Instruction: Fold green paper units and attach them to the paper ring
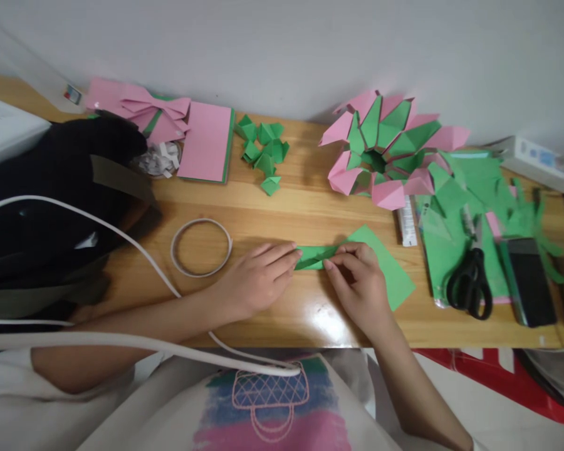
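Note:
A narrow folded strip of green paper lies on the wooden table between my hands. My left hand rests at its left end, fingers pressed together on the paper. My right hand pinches the strip's right end between thumb and fingers. Partly under my right hand is a flat green sheet, turned at an angle. Behind it stands a ring of pink and green folded pieces. Several small folded green pieces sit together farther left.
Black scissors, a dark phone and green scraps are at the right. A white tube lies near the ring. At left are a roll of tape, pink sheets, a black bag and a white cable.

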Demonstrator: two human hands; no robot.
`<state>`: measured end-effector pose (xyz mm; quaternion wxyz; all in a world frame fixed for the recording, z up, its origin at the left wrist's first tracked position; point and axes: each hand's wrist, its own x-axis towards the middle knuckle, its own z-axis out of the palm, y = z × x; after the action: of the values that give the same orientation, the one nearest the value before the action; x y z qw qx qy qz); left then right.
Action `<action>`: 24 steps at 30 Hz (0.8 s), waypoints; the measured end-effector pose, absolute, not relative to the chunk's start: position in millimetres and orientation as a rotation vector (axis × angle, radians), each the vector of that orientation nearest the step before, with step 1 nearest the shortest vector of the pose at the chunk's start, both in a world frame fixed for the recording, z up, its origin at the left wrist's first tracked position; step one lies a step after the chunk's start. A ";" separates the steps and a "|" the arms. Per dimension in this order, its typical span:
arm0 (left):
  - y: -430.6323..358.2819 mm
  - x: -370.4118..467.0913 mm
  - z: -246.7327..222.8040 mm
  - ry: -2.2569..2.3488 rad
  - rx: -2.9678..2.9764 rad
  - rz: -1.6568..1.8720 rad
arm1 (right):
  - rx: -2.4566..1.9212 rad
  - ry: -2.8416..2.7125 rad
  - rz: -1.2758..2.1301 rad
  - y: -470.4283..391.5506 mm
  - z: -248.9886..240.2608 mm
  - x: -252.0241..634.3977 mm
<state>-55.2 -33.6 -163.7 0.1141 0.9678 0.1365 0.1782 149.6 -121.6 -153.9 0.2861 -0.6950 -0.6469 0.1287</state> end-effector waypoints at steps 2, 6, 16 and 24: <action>-32.2 -54.9 -162.5 0.414 2.823 0.513 | -1.882 -1.708 0.352 -121.3 -156.3 148.8; -30.9 -54.2 -160.6 0.420 2.816 0.511 | -1.902 -1.688 0.364 -120.0 -159.0 147.9; -40.0 -53.0 -159.3 0.448 2.892 0.300 | -1.951 -1.709 0.343 -118.1 -160.3 145.6; -40.4 -52.2 -160.4 0.453 2.940 0.294 | -2.003 -1.808 0.250 -114.5 -158.1 145.2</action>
<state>-52.2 -40.4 -160.4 0.0762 0.9807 0.1511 0.0980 145.2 -114.5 -158.1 0.2144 -0.7220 -0.6516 0.0901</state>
